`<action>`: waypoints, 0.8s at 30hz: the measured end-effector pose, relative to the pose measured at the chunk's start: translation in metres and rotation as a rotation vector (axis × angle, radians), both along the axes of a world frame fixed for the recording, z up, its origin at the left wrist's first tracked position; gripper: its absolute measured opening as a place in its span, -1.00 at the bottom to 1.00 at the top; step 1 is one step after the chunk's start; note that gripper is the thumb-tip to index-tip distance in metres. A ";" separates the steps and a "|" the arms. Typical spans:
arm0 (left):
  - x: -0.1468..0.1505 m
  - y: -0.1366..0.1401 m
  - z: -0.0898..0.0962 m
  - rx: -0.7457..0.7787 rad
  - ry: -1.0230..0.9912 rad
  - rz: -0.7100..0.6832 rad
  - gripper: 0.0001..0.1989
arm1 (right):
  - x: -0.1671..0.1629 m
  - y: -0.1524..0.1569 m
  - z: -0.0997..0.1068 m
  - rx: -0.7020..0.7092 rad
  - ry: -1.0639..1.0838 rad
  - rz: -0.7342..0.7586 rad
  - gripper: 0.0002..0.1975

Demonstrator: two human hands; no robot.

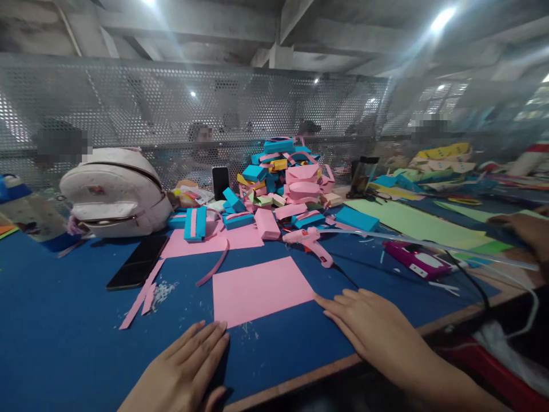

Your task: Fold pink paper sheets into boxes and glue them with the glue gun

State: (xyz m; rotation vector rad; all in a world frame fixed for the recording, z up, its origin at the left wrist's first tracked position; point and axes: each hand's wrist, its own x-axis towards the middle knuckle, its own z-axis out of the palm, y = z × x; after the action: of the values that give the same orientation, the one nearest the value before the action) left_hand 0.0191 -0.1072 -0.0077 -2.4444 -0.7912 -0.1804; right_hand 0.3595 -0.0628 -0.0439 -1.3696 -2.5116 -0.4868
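Note:
A pink sheet of paper (261, 289) lies flat on the blue table. My left hand (184, 363) rests at its near left corner, fingers stretched out and fingertips touching the edge. At the right corner, my right hand (373, 323) touches the paper with an extended forefinger; its other fingers are loosely bent. Just beyond the sheet is a pink glue gun (311, 243) with a clear glue stick in its back. A curved pink paper strip (217, 263) lies by the sheet's far left corner.
Behind are a heap of blue and pink paper boxes (278, 183), a white backpack (115, 194) and a black phone (139, 263). On the right lie a purple device (418, 260), green sheets (412, 223) and cords. Another person's hand (523, 232) is at far right.

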 end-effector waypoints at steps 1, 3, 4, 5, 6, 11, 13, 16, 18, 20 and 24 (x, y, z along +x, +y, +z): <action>0.000 0.000 0.000 0.003 0.003 -0.001 -0.58 | 0.002 0.000 0.002 0.002 -0.006 -0.004 -0.71; 0.002 0.002 -0.001 0.002 -0.015 -0.009 -0.61 | 0.003 0.002 0.009 -0.025 -0.022 0.004 -0.71; 0.004 0.003 -0.002 -0.008 -0.037 -0.014 -0.63 | 0.002 0.004 0.014 -0.050 -0.030 0.007 -0.73; 0.007 0.005 -0.002 -0.024 -0.063 -0.021 -0.66 | -0.002 0.005 0.021 -0.084 -0.043 0.007 -0.77; 0.011 0.007 -0.002 -0.041 -0.088 -0.029 -0.68 | -0.007 0.007 0.028 -0.119 -0.058 0.004 -0.80; 0.040 0.029 -0.003 -0.064 -0.079 -0.081 -0.74 | -0.045 0.011 0.056 -0.266 -0.138 0.178 -0.83; 0.050 0.038 -0.005 -0.138 -0.055 -0.065 -0.77 | -0.058 0.011 0.058 -0.302 -0.152 0.270 -0.77; 0.057 0.046 -0.007 -0.258 -0.047 -0.024 -0.79 | -0.066 0.012 0.056 -0.332 -0.173 0.307 -0.71; 0.056 0.046 -0.007 -0.333 -0.067 0.016 -0.75 | -0.066 0.013 0.055 -0.347 -0.177 0.313 -0.72; 0.052 0.042 -0.005 -0.398 -0.094 0.059 -0.71 | -0.063 0.013 0.054 -0.352 -0.170 0.321 -0.72; 0.035 0.031 0.000 -0.448 -0.141 0.131 -0.73 | -0.058 0.009 0.056 -0.347 -0.178 0.292 -0.72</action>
State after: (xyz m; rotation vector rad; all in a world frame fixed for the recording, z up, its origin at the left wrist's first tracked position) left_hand 0.0541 -0.0763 -0.0076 -2.8048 -1.1546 -0.1385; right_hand 0.3017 -0.0535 0.0122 -1.0670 -2.9860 -0.1210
